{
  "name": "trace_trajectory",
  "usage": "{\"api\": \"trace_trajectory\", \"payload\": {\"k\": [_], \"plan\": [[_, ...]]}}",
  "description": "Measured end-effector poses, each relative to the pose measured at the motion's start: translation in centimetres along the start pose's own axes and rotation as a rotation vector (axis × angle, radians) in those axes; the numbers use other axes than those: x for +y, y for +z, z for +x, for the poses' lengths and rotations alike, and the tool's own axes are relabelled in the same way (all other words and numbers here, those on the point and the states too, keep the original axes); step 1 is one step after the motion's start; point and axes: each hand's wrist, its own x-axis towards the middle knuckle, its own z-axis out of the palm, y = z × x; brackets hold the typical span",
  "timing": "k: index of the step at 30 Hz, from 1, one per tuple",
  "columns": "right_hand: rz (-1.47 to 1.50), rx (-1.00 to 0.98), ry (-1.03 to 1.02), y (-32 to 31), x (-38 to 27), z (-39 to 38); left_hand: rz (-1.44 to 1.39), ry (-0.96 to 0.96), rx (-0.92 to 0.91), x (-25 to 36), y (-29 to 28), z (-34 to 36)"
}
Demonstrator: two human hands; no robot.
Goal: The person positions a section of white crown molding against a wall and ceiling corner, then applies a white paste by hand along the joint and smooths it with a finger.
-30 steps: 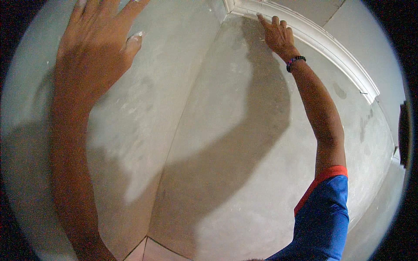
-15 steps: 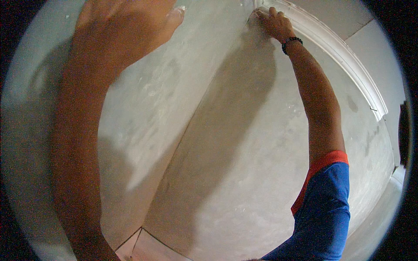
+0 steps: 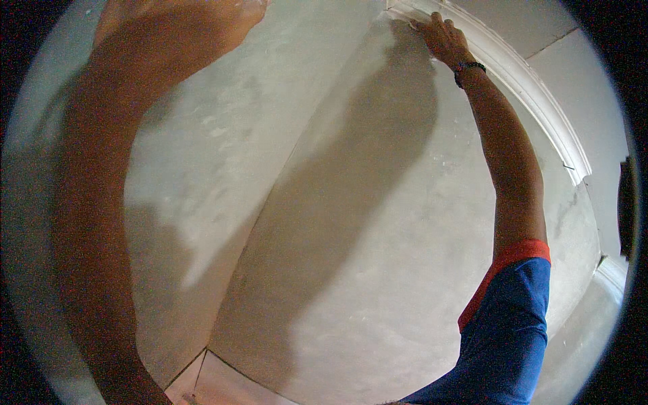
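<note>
A white cornice moulding (image 3: 533, 88) runs along the top of the grey plastered wall (image 3: 385, 297), from the corner toward the right. My right hand (image 3: 447, 42) is raised to the moulding's lower edge near the corner, fingers apart and touching it or the wall just below. A dark beaded bracelet (image 3: 469, 67) circles that wrist. At the upper left, my left hand (image 3: 179, 30) is up in front of the adjoining wall (image 3: 216, 135). Its thumb has a whitish smear; the other fingers are cut off by the picture's top edge.
A pale ceiling (image 3: 574, 61) with a joint line meets the moulding. The moulding stops at the right, with a nail-like pin (image 3: 568, 167) near its end. Tiles with dark joints (image 3: 223, 378) show at the bottom corner. A dark object (image 3: 626, 209) stands at the right rim.
My right hand has slid right along the moulding, away from the corner, and its fingers have spread. My left hand and forearm have shifted a little left and up in the picture.
</note>
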Motion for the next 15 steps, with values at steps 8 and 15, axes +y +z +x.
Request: {"api": "trace_trajectory", "payload": {"k": [8,15], "plan": [[0.003,-0.072,0.042,-2.1,3.6,-6.4,-0.124,0.026,-0.005,0.1,-1.1,-0.6],[0.15,-0.26,0.146,-4.9,4.9,-9.3,0.098,-0.089,-0.196,0.5,-2.1,-0.3]]}}
